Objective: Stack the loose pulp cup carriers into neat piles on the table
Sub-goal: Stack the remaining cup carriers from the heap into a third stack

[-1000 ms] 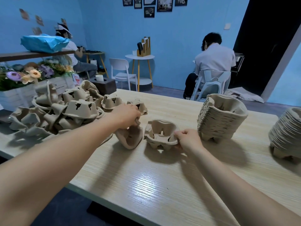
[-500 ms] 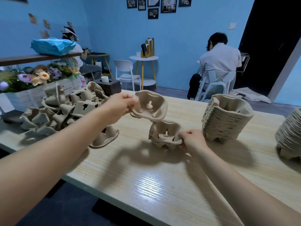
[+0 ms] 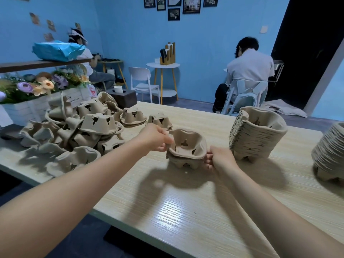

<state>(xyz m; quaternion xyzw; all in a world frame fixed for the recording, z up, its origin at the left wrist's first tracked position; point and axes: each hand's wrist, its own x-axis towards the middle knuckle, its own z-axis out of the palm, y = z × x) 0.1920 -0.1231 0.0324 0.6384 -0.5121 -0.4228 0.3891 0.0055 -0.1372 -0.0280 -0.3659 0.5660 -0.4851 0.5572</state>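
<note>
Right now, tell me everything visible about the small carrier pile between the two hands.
The small carrier pile is a few nested tan pulp carriers, upright on the wooden table. The top one shows open cup wells with cut slots; scalloped feet show below. The left hand pinches its left rim, and the right hand holds its right edge.

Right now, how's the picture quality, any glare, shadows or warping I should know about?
Head view: a bright glare patch sits on the table near its front edge; both arms and the small stack of carriers cast dark soft shadows toward the camera; wide-angle bending curves the tall pile and the door frame at right; the left hand and right hand look fairly sharp.
</note>
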